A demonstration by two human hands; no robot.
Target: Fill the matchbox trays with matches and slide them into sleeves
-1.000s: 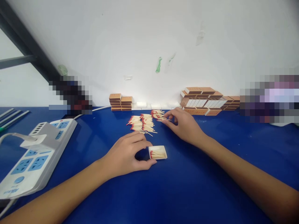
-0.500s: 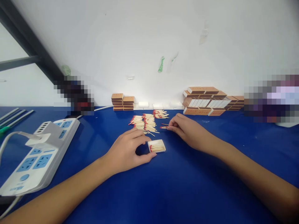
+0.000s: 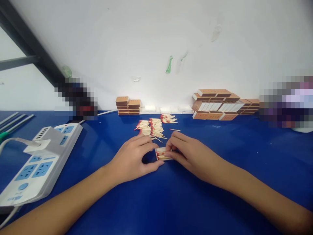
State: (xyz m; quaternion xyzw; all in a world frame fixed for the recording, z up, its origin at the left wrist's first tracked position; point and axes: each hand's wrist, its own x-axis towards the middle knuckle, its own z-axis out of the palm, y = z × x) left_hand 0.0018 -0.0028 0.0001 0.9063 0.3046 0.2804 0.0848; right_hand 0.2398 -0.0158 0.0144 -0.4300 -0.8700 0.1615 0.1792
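My left hand [image 3: 137, 155] grips a small white matchbox tray [image 3: 160, 149] by its left end, thumb at the near side and fingers at the far side. Red-tipped matches [image 3: 160, 157] lie inside the tray. Over its right part, my right hand [image 3: 182, 151] pinches matches at the fingertips; how many is hidden by the fingers. Just beyond the hands are piles of loose matches [image 3: 156, 127], heads to the left. A single match [image 3: 175, 130] lies apart on the blue table, behind my right hand.
Stacked matchboxes [image 3: 128, 106] stand by the wall at left, with a larger stack [image 3: 215, 106] at right. White trays [image 3: 166, 110] line the wall between them. A power strip [image 3: 41, 163] with a plugged cable lies on the left. Blurred patches cover both sides.
My right hand has moved left and nearer, from beside the match piles to the tray, carrying matches. One match stays behind on the table. My left hand keeps its grip on the tray.
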